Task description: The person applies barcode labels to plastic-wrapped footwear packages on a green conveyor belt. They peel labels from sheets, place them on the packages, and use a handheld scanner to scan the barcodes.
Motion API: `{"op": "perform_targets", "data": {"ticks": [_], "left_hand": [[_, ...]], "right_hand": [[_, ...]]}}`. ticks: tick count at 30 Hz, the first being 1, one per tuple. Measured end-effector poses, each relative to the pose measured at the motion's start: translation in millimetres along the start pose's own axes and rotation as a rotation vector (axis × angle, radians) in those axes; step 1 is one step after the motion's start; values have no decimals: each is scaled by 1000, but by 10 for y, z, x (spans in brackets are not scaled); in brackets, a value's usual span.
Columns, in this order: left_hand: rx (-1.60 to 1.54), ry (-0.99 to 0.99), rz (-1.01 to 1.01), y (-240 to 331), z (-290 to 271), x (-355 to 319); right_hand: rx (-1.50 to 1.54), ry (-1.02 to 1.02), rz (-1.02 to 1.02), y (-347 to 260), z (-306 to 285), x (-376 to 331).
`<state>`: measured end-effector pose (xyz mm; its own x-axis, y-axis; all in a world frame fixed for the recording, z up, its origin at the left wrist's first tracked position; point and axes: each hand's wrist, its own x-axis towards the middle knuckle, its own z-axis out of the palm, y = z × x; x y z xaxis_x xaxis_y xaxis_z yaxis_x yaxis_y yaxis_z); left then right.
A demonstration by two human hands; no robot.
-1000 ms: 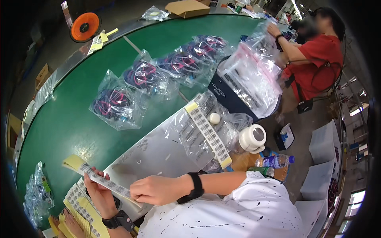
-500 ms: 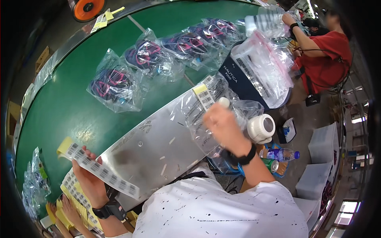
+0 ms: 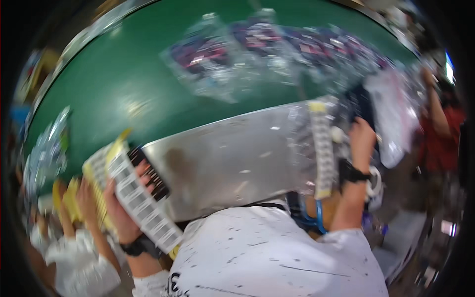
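At the lower left of the head view, the person's left hand (image 3: 123,210) is holding a long white strip of barcode labels (image 3: 143,208), the grip closed around it with the thumb lying across its face; the strip is slanting down toward the white shirt. Behind it a yellow-backed label sheet (image 3: 101,171) is showing. The right hand (image 3: 362,141), wearing a black wristband, is reaching up at the far right edge of the metal worktop (image 3: 237,158), just beside a second label strip (image 3: 322,148) lying upright there among clear plastic bags (image 3: 391,114); motion blur is hiding whether its grip is wide or closed. Beyond the worktop, bagged cables (image 3: 213,59) are lying on the green conveyor belt (image 3: 123,84).
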<state>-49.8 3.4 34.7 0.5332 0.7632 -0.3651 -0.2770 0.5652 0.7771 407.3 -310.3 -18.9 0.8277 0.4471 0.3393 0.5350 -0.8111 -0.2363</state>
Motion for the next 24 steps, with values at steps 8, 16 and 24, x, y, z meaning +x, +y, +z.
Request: {"op": "perform_targets", "data": {"ticks": [8, 16, 24], "left_hand": [[184, 314, 447, 541, -537, -335], [313, 737, 263, -82, -1835, -249], [541, 733, 189, -183, -2092, -139]], "right_hand": [[644, -294, -43, -1055, 209, -119], [722, -609, -467, -2652, 241, -555], [711, -748, -642, -2977, 349, -711]]}}
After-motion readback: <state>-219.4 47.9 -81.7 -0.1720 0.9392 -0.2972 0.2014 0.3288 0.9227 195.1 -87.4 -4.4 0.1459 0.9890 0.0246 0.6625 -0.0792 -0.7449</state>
